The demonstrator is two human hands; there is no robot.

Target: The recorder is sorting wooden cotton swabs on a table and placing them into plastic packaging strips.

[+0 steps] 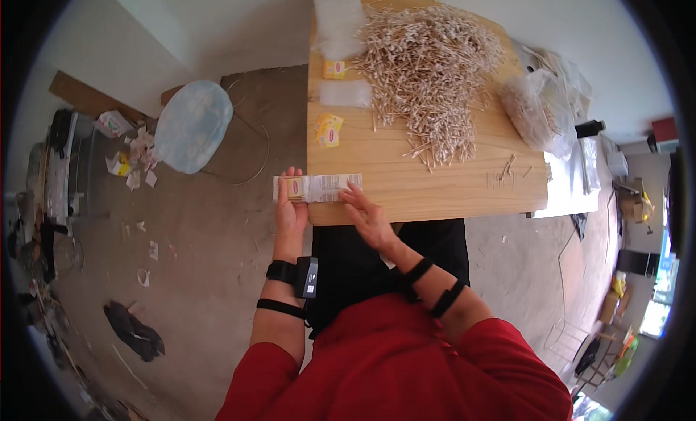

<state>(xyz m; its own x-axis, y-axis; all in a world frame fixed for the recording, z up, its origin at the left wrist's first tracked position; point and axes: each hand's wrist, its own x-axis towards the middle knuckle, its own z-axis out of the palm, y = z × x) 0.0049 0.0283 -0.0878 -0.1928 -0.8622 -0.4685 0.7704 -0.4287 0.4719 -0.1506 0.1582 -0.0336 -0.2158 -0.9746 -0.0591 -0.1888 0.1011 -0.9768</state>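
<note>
My left hand (290,207) pinched the left end of a flat packet strip (317,188), fingers closed on it just off the bench (435,193) edge. My right hand (366,214) lay open, fingertips pressing the strip's right end onto the near-left corner. The strip ran left to right between both hands. Farther off lay a heap of thin sticks (428,73).

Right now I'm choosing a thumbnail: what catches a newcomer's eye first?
The big heap of pale sticks spread over the far end of the wooden table. Next, at the near edge, the left hand and right hand hold a flat packet.
</note>
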